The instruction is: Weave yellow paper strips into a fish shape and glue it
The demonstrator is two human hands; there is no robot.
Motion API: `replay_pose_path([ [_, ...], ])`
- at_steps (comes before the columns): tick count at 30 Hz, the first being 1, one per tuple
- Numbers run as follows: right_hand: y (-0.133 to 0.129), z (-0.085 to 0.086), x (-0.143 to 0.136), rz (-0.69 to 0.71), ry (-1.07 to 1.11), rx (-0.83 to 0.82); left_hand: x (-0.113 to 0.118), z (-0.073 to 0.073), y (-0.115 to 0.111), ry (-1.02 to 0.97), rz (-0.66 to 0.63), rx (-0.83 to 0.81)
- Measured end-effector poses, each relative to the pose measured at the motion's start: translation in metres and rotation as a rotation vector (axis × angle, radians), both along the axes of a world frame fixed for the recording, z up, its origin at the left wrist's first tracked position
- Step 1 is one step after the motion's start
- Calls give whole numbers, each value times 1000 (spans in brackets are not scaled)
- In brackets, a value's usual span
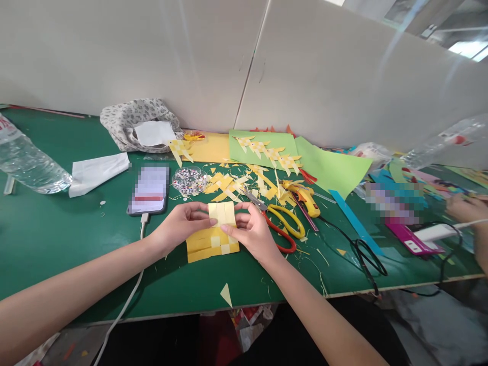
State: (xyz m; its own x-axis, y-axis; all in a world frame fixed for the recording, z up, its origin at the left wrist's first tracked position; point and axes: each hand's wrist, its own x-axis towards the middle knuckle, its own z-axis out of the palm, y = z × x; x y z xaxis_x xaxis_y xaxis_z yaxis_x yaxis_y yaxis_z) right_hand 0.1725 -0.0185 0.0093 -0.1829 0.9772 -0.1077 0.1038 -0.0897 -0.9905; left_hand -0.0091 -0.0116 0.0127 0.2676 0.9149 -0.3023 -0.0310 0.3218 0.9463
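Centrally, left hand (178,227): thumb and fingers pinch together on the left edge of a woven paper piece (206,243).
Right hand (252,229): also clamped on it, thumb in front, fingers behind the right edge.
Woven paper piece: just below the frame's center, its upper part raised between both hands.
Pale strips (221,210): upright and side by side; even, light pressure from both thumbs would probably prevent a skewed crease.
Deeper yellow strips (198,247): crossing below, with pale squares at lower right; their left ends look loose, so nudging each snug against its neighbor should tighten the weave.
Scissors (263,205): just right of the right hand, open handles red and yellow; worth giving the wrist room.
Yellow offcuts (225,186): scattered just above the hands; best not caught in the weave.
Glue gun (307,198): right of center, beyond the scissors.
Checkered pieces (260,147): upper center, on a green sheet (239,158); a useful model for even squares.
Phone (149,187): left of center, lying on the green table (179,291).
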Motion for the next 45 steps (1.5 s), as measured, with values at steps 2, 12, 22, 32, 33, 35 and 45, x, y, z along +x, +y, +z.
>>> replay_pose_path([
  [2,0,1,-1,10,-7,-7,0,0,0,2,-3,-6],
  [12,2,-1,1,-107,71,56,-2,4,0,95,-83,74],
  [22,0,3,0,-27,69,-37,-2,3,-2,116,-146,127],
  [32,0,7,1,-83,145,-94,-2,4,-5,137,-51,154],
  [33,-1,8,1,-84,137,-102,-3,4,-5,129,-46,157],
  [35,-1,9,1,-84,122,-120,-3,5,-4,111,-35,163],
  [45,-4,7,-5,-208,284,-32,-1,13,-8,-11,-49,57],
])
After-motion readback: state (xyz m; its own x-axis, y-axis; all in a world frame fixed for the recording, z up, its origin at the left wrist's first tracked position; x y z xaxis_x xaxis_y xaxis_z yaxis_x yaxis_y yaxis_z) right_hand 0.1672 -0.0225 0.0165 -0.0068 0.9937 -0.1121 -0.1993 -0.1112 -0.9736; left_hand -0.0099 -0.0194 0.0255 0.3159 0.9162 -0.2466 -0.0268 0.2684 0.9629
